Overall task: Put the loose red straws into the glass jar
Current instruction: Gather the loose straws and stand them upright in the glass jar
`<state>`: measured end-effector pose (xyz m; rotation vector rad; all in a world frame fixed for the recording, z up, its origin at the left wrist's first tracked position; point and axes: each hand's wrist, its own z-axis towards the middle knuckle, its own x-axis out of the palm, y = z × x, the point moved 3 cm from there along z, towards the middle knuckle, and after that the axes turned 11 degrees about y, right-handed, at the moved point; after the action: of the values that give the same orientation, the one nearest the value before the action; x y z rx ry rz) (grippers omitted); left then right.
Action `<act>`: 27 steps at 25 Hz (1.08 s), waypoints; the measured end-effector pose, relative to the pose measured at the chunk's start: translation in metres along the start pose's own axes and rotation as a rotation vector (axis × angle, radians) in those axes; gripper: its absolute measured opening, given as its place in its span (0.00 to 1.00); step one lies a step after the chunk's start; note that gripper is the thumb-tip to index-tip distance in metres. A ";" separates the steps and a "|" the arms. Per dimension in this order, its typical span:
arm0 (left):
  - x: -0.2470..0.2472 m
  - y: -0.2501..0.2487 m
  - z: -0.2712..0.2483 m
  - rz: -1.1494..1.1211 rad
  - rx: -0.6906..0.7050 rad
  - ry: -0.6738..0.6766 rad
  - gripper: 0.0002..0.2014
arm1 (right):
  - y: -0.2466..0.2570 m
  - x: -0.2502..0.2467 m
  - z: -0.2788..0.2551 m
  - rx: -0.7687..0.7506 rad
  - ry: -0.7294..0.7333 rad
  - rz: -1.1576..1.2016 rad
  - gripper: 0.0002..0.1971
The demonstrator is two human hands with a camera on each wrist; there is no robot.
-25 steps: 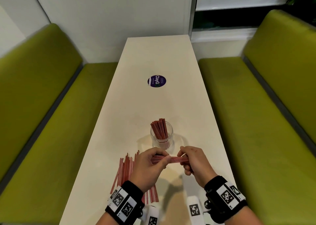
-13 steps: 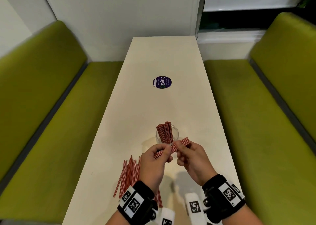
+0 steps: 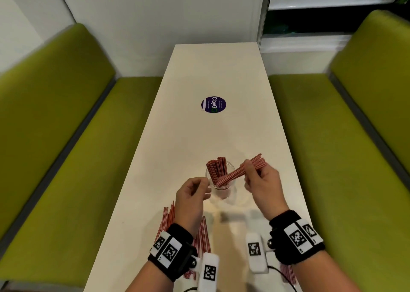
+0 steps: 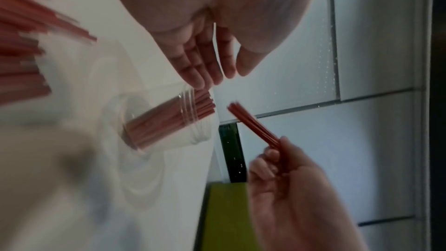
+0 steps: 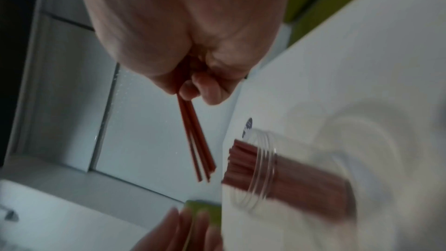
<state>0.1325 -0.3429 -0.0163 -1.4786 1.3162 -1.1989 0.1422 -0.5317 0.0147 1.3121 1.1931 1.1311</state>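
Head view is showing the right hand (image 3: 258, 180) pinching a small bundle of red straws (image 3: 240, 169) between thumb and curled fingers, the bundle lying tilted with its lower end hanging over the mouth of the glass jar (image 3: 219, 182). The left hand (image 3: 193, 194) is hovering just beside the jar, fingers relaxed and holding nothing; the left wrist view confirms the fingers (image 4: 202, 68) are lying nearly straight above the jar rim.

For a clean insertion, the bundle is best tipped closer to upright before release, with the lower ends gathered level so that none catches on the rim. The free side of the jar mouth looks like the better target, since the standing straws (image 3: 217, 168) are already filling the far-left part. The left hand is well placed to steady the jar if needed.

Each straw is thin, straight and red with fine pale striping. The jar is clear, with a ridged neck, standing on the white table (image 3: 213, 74). More loose straws (image 3: 200, 236) are lying on the table near the wrists, so the task appears partly complete.
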 end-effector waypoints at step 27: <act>0.011 0.009 0.040 0.670 -0.002 0.186 0.35 | -0.028 0.006 0.065 -0.117 0.157 -0.759 0.15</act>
<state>0.1697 -0.3562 -0.0324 -0.8184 1.7497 -0.8928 0.2050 -0.5301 -0.0178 0.5837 1.5313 0.7287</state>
